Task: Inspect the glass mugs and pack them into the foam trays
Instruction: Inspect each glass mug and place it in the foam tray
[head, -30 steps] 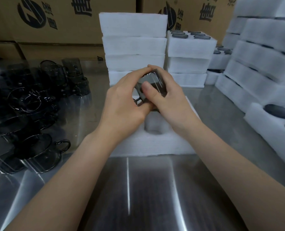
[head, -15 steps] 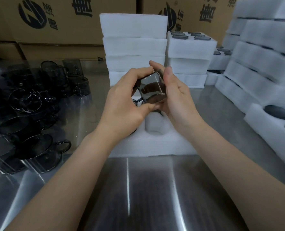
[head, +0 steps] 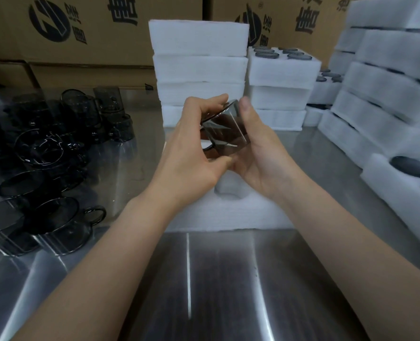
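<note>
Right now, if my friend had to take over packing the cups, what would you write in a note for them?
Left hand: grips the glass mug, held tilted above the foam tray.
Right hand: cradles the same mug from the other side, thumb by the rim.
Done: filled trays stand behind and to the right.
To do: finish checking this mug, probably seat it in the empty pocket, then go through the loose mugs at the left.
</note>
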`<action>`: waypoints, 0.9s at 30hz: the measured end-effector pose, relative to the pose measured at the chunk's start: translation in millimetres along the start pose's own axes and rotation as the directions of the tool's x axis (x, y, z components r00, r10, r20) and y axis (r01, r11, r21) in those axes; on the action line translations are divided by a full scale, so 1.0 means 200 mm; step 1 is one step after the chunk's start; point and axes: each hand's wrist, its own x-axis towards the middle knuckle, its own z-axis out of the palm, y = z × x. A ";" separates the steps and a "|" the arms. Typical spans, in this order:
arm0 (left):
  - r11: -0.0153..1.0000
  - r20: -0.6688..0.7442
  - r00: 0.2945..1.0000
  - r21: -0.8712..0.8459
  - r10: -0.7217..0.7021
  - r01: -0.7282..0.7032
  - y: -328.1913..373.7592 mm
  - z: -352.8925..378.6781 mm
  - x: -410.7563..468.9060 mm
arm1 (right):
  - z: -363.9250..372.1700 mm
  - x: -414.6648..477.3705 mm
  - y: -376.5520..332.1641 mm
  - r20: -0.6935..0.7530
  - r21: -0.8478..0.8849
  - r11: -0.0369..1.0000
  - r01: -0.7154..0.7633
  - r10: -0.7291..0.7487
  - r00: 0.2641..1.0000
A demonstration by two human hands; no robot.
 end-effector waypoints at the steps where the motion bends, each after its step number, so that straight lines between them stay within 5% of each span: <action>1: 0.999 0.009 1.000 0.038 -0.008 0.007 0.00 0.00 0.00 | 0.00 0.00 0.00 -0.033 -0.054 0.998 0.038 -0.039 0.999; 7: 0.976 -0.031 0.999 0.215 -0.019 0.025 0.00 0.01 0.00 | 0.03 -0.02 0.02 -0.149 -0.284 0.949 0.134 -0.181 0.972; 13: 0.988 -0.007 0.999 0.149 -0.032 0.033 0.02 0.00 0.00 | 0.03 -0.02 -0.03 -0.196 -0.145 0.989 0.004 -0.032 0.980; 22: 0.972 0.113 0.985 0.178 0.133 -0.152 0.02 -0.01 0.00 | -0.03 0.01 -0.02 0.078 0.146 0.982 -0.123 0.113 0.991; 27: 0.982 0.096 0.992 0.162 0.080 -0.095 0.03 -0.01 0.01 | -0.04 0.01 -0.03 0.246 0.177 0.943 -0.280 0.233 0.941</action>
